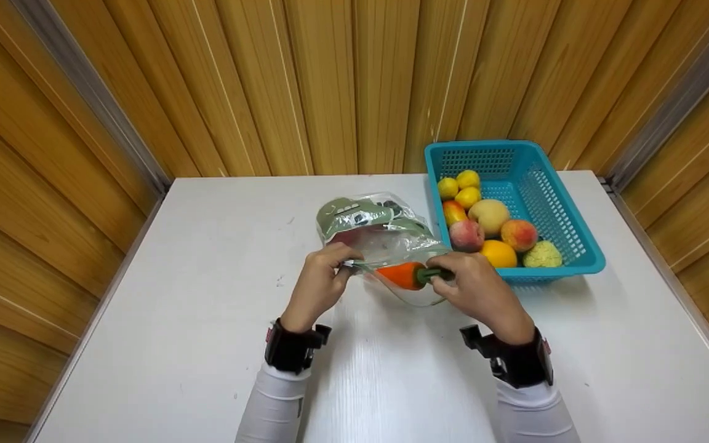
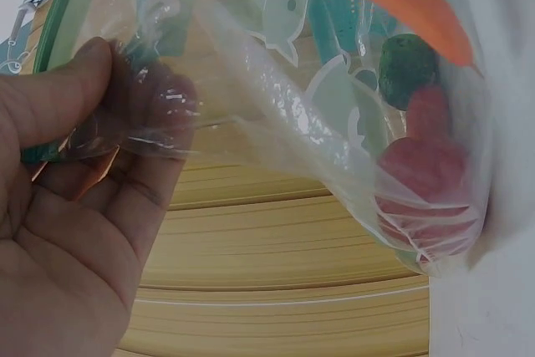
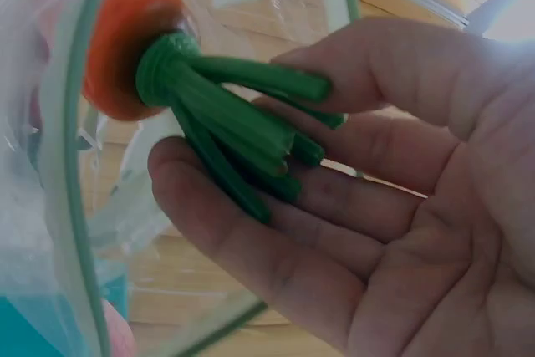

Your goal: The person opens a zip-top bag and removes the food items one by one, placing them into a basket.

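A clear zip bag (image 1: 385,246) with green printed shapes lies on the table, its mouth facing the person. The left hand (image 1: 322,280) pinches the left end of the bag's rim; in the left wrist view that hand (image 2: 92,148) has thumb and fingers on the film. An orange carrot (image 1: 401,275) with green stalks reaches into the bag's mouth. The right hand (image 1: 474,286) holds it by the stalks (image 3: 238,114), which rest between thumb and fingers in the right wrist view. Inside the bag, a red item (image 2: 425,181) and a dark green item (image 2: 408,70) show low down.
A teal basket (image 1: 582,237) stands at the right rear of the white table (image 1: 207,295), close to the bag. It holds several fruits, among them an orange (image 1: 498,253), a peach (image 1: 519,234) and small yellow ones (image 1: 468,197). Wood-patterned walls (image 1: 324,86) surround the table.
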`<state>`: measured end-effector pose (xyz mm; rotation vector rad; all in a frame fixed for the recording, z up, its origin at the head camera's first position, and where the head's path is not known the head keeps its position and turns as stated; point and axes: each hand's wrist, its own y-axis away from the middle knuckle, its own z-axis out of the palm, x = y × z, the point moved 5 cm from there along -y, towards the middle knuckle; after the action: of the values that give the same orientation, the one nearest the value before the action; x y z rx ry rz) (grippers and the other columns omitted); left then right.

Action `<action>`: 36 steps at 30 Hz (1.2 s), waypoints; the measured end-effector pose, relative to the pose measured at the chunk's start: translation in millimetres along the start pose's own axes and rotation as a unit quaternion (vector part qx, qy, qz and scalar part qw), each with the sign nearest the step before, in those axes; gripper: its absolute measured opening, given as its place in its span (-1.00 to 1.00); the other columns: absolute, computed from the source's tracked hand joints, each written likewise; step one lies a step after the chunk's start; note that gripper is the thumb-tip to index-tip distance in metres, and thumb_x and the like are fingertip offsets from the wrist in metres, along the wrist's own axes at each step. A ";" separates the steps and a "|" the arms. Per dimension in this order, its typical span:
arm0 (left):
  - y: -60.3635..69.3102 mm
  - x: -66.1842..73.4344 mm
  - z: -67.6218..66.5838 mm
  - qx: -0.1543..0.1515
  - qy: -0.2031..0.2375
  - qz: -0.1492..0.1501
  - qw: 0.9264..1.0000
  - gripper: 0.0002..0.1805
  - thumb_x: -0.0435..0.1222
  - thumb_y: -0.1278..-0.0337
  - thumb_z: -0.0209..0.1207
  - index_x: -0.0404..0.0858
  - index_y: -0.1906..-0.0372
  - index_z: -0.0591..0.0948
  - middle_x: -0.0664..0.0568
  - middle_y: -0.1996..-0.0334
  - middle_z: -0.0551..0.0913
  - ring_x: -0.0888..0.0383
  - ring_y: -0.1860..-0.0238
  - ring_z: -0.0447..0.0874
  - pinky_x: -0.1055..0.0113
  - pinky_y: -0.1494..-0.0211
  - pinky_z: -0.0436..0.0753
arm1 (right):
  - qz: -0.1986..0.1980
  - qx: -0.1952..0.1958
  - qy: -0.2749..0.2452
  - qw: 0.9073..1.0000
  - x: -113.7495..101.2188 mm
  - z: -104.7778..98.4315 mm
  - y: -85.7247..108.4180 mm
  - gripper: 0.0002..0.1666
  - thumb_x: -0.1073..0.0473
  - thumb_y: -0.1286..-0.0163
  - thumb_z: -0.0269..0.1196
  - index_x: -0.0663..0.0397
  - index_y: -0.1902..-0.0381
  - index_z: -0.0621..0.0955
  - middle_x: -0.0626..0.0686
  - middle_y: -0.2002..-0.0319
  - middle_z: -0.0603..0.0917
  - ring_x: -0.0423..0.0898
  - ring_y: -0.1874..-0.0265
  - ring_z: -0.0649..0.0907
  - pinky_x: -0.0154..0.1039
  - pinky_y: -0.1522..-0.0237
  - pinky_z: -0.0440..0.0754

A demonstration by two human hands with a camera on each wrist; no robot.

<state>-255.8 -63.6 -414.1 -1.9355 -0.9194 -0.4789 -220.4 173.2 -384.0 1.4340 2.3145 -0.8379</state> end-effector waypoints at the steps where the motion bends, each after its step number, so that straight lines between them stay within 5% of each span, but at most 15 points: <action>1: 0.0 -0.1 0.0 0.000 -0.001 0.001 1.000 -0.73 -0.69 -0.02 0.23 -0.29 0.34 0.75 0.00 0.39 0.70 0.19 0.31 0.64 0.30 0.19 0.68 | 0.003 -0.001 -0.006 1.000 1.4 -3.7 1.6 -0.75 0.43 -0.24 0.33 0.35 0.10 0.75 0.23 0.16 0.79 0.09 0.23 0.72 0.05 0.10 0.76; 5: -0.5 0.2 -0.2 -0.002 0.000 -0.003 1.000 -0.73 -0.68 -0.03 0.23 -0.28 0.34 0.75 0.01 0.39 0.70 0.20 0.31 0.65 0.31 0.19 0.68 | 0.017 -0.004 -0.043 0.999 8.4 -18.0 7.9 -0.70 0.44 -0.26 0.35 0.33 0.03 0.75 0.24 0.09 0.79 0.10 0.17 0.75 0.04 0.09 0.76; 13: -0.6 -0.5 0.0 -0.007 0.001 -0.012 1.000 -0.74 -0.67 -0.04 0.24 -0.28 0.33 0.76 0.01 0.37 0.70 0.18 0.29 0.66 0.30 0.17 0.69 | 0.031 0.015 -0.085 0.996 27.1 -45.2 19.9 -0.75 0.44 -0.27 0.39 0.21 0.10 0.79 0.09 0.18 0.80 -0.18 0.31 0.66 -0.50 0.24 0.65; 20: -0.4 -0.7 0.6 -0.004 -0.002 -0.003 1.000 -0.76 -0.66 -0.02 0.27 -0.29 0.34 0.75 0.00 0.37 0.71 0.20 0.28 0.66 0.28 0.15 0.70 | 0.032 0.040 -0.142 0.989 42.1 -65.1 33.9 -0.74 0.45 -0.29 0.39 0.20 0.07 0.79 0.12 0.15 0.80 -0.30 0.26 0.66 -0.53 0.17 0.66; 25: -0.7 -0.4 0.9 -0.004 -0.002 -0.001 1.000 -0.77 -0.65 -0.02 0.28 -0.29 0.33 0.75 -0.01 0.35 0.72 0.18 0.28 0.67 0.27 0.15 0.71 | 0.051 0.053 -0.180 0.981 55.0 -76.5 43.1 -0.72 0.48 -0.33 0.35 0.29 0.01 0.76 -0.13 0.10 0.76 -0.29 0.26 0.71 -0.48 0.16 0.69; 30: -0.6 -0.7 0.8 -0.013 -0.005 -0.011 1.000 -0.78 -0.64 -0.05 0.26 -0.29 0.33 0.74 -0.01 0.35 0.71 0.13 0.27 0.68 0.26 0.13 0.70 | 0.071 0.080 -0.230 0.967 67.7 -85.3 51.3 -0.73 0.51 -0.33 0.32 0.40 0.01 0.73 -0.14 0.12 0.79 -0.22 0.30 0.72 -0.45 0.20 0.71; 36: -1.2 -0.6 0.2 -0.004 -0.009 -0.002 1.000 -0.80 -0.63 -0.02 0.30 -0.29 0.36 0.74 0.01 0.38 0.70 0.20 0.30 0.65 0.28 0.17 0.69 | 0.104 0.118 -0.332 0.930 82.3 -95.7 61.5 -0.74 0.52 -0.38 0.27 0.53 -0.01 0.68 0.05 0.11 0.81 -0.16 0.21 0.74 -0.40 0.12 0.72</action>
<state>-257.2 -63.3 -413.9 -1.9491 -0.9355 -0.4690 -198.6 311.4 -371.6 1.1963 1.5691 -1.3196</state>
